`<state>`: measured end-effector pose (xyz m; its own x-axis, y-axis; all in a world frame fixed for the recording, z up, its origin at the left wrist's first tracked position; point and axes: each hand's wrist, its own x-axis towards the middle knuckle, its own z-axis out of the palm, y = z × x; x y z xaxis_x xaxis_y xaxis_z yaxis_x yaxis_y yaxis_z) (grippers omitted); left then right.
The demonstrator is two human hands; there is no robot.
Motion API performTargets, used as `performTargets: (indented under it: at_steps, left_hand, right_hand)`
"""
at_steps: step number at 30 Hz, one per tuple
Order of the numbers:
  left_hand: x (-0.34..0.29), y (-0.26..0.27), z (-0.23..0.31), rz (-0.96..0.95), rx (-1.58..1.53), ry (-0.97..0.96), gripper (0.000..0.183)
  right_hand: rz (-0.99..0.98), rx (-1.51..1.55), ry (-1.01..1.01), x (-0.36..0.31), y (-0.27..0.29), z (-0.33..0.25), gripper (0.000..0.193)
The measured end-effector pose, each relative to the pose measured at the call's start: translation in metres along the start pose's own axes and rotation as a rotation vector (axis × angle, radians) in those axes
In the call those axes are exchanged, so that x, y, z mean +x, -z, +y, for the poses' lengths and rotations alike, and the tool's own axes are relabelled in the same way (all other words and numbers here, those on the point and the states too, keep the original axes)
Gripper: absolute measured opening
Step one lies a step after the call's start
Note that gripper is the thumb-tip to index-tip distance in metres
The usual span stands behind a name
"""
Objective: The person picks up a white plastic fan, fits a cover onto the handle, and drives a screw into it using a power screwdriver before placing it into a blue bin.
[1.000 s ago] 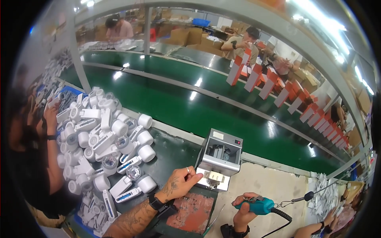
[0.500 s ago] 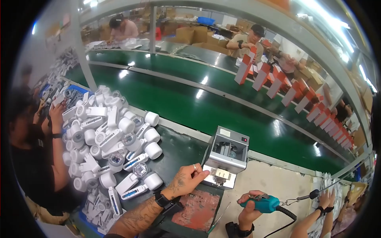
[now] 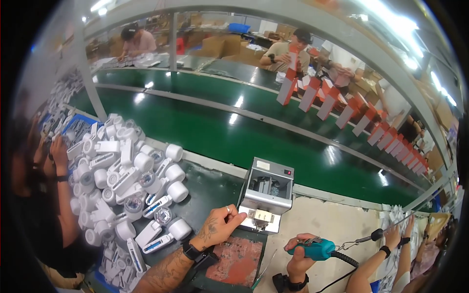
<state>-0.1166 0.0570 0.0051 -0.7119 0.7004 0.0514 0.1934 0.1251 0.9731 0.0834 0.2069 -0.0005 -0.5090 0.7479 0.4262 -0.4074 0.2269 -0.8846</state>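
From the head view, we look across a workshop where a green conveyor belt (image 3: 205, 132) runs beyond our tabletop (image 3: 312, 215), with a row of white and orange boxes (image 3: 308, 95) standing along its far side. Opposite us, a co-worker (image 3: 288, 61) in a beige top handles one such box. At the left edge we see a person in dark clothes (image 3: 36, 215), and at the lower right a person's forearms (image 3: 376, 261) with dark wristbands.

Close in, our right hand (image 3: 299, 259) is wrapped around a teal power driver (image 3: 320, 249), which lies roughly level in the grasp; we cannot make out its tip. A metal hook (image 3: 346, 244) joins its rear end to a line running up to the right, and a black coiled cord (image 3: 345, 257) leaves the same end.

Our left hand (image 3: 220, 227) is well apart from the right, to the left of the driver. Its thumb and forefinger come together at the front left corner of a grey metal machine (image 3: 270, 198); we cannot tell whether they pinch anything small. The machine stands ahead of both hands, beyond and to the left of the driver.

Below the left hand lies a worn reddish mat (image 3: 237, 261). Farther left, we have a heap of white plastic units (image 3: 129, 178), some with clear round ends, clear of both hands.
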Motion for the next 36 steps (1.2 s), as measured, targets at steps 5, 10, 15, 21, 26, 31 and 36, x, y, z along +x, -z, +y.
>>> performTargets:
  at_steps: [5, 10, 15, 21, 26, 31, 36]
  left_hand:
    - [0.001, 0.000, -0.005, 0.005, 0.002, -0.026, 0.029]
    - [0.000, -0.001, -0.006, 0.009, -0.006, -0.028, 0.029]
    - [-0.002, 0.001, 0.004, 0.000, 0.008, 0.021, 0.030]
    - [0.000, 0.000, 0.000, 0.005, -0.006, -0.023, 0.030]
    - [-0.001, 0.002, -0.003, -0.003, 0.004, -0.015, 0.030]
    - [-0.001, 0.001, -0.006, -0.001, 0.003, -0.018, 0.029]
    - [-0.002, -0.002, 0.004, -0.011, -0.043, 0.033, 0.029]
  right_hand:
    - [-0.012, -0.003, 0.012, 0.001, 0.000, -0.001, 0.050]
    - [-0.011, 0.011, 0.010, 0.002, -0.001, -0.002, 0.048]
    - [0.021, -0.063, 0.007, 0.003, -0.002, 0.000, 0.056]
    - [0.037, -0.067, 0.030, 0.005, -0.005, -0.003, 0.056]
    - [0.030, -0.052, 0.024, 0.004, -0.007, -0.001, 0.057]
    - [0.045, -0.039, 0.021, 0.002, -0.003, 0.005, 0.058]
    - [0.030, -0.085, 0.006, 0.001, -0.001, -0.002, 0.060]
